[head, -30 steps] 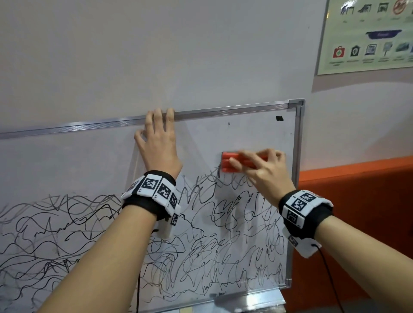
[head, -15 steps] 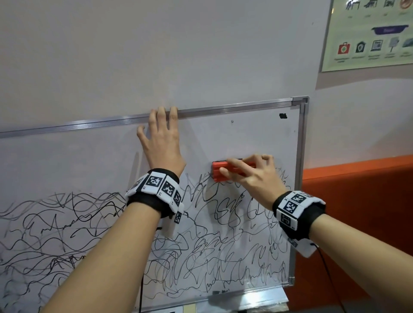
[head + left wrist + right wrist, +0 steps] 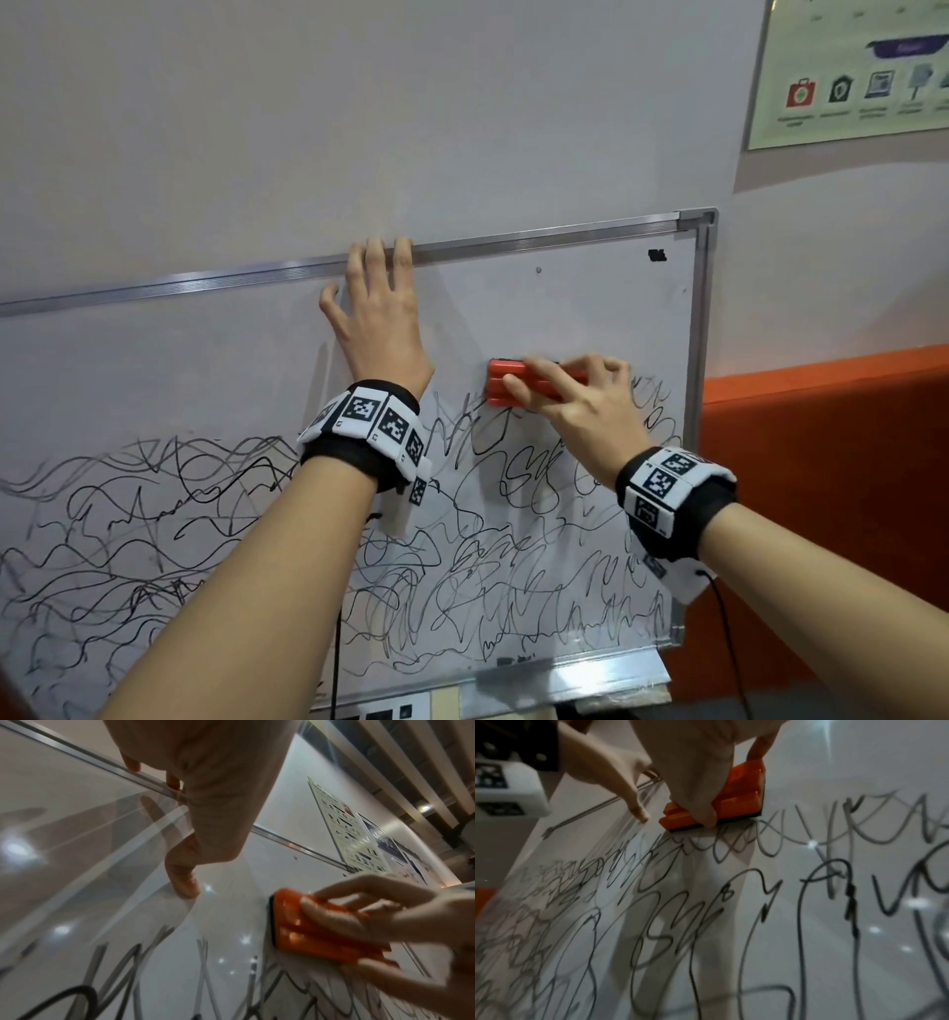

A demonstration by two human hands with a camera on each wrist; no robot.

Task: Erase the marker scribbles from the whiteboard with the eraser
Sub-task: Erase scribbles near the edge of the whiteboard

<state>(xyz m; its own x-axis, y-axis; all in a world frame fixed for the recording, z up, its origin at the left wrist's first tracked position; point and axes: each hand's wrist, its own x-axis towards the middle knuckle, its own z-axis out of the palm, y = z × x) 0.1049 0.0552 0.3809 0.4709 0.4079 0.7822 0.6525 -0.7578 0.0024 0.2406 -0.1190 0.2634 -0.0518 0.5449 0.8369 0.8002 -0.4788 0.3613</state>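
Note:
A wall-mounted whiteboard with a metal frame carries black marker scribbles across its lower half; its upper band is wiped. My right hand grips an orange eraser and presses it flat on the board at the top edge of the scribbles. The eraser shows its black felt against the surface in both wrist views. My left hand lies flat on the board, fingers straight, fingertips touching the top frame. The left hand's thumb presses the board just left of the eraser.
A metal marker ledge runs along the board's bottom edge. An orange padded panel stands right of the board. A poster with icons hangs at the upper right. A small black mark sits near the board's top right corner.
My right hand has slid the eraser leftward along the top of the scribbles, closer to the left wrist. The left hand has stayed planted at the top frame.

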